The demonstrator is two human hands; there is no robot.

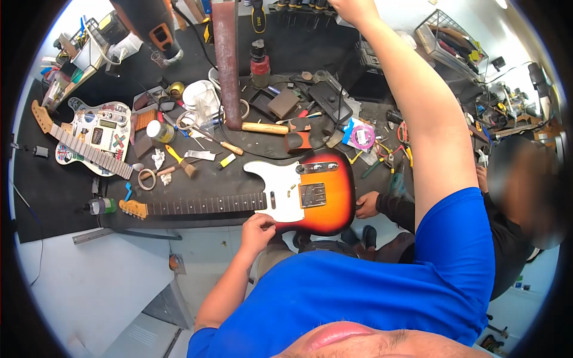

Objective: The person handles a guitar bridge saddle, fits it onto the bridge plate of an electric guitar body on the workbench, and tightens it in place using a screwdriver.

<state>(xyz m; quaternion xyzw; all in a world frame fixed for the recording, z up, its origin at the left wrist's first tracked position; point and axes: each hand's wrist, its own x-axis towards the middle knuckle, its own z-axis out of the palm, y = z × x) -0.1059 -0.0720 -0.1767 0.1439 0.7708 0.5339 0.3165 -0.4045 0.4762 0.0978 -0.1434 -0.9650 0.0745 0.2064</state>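
A sunburst electric guitar [340, 191] lies face up along the bench's near edge, its headstock [132, 209] to the left. It has a white pickguard [280, 209], a metal bridge [313, 195] and a control plate with knobs [322, 167]. Several small brass-coloured pieces [291, 191] rest on the pickguard. My left hand [257, 233] is at the body's near edge by the neck joint, fingers curled together; whatever they hold is hidden. Far up at the top edge, my right hand [354, 9] reaches toward a rack of dark-handled tools [301, 3]; its fingers are partly cut off.
Another person's hand [367, 204] is beside the guitar's right end. A sticker-covered guitar [107, 140] lies at the left. Behind are a hammer [265, 127], a brush [181, 161], a tape roll [147, 179] and pliers [401, 132]. A power tool [149, 27] hangs above.
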